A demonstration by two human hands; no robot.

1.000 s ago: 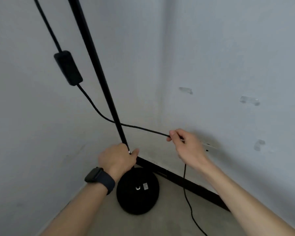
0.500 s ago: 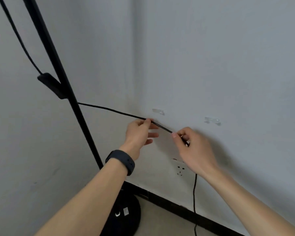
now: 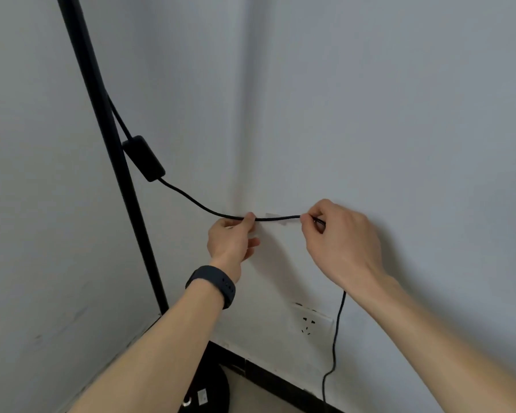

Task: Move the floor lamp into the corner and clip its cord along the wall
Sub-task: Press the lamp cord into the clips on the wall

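The black floor lamp pole (image 3: 113, 162) stands in the corner, its round base (image 3: 212, 394) partly hidden by my left forearm. A black cord (image 3: 191, 201) with an inline switch (image 3: 143, 158) runs from the pole to the right wall. My left hand (image 3: 233, 238) pinches the cord with thumb and fingers. My right hand (image 3: 337, 239) pinches it a short way to the right. The stretch between my hands lies across a clear adhesive clip (image 3: 276, 219) stuck on the wall. Below my right hand the cord hangs down to the floor.
A white wall socket (image 3: 313, 321) sits low on the right wall, beside the hanging cord. A black skirting board (image 3: 268, 377) runs along the bottom of that wall. I wear a dark band on my left wrist (image 3: 213, 284). The left wall is bare.
My left hand let go of the lamp pole and took hold of the cord. Both hands rose and brought the cord up against the clear clip on the wall.
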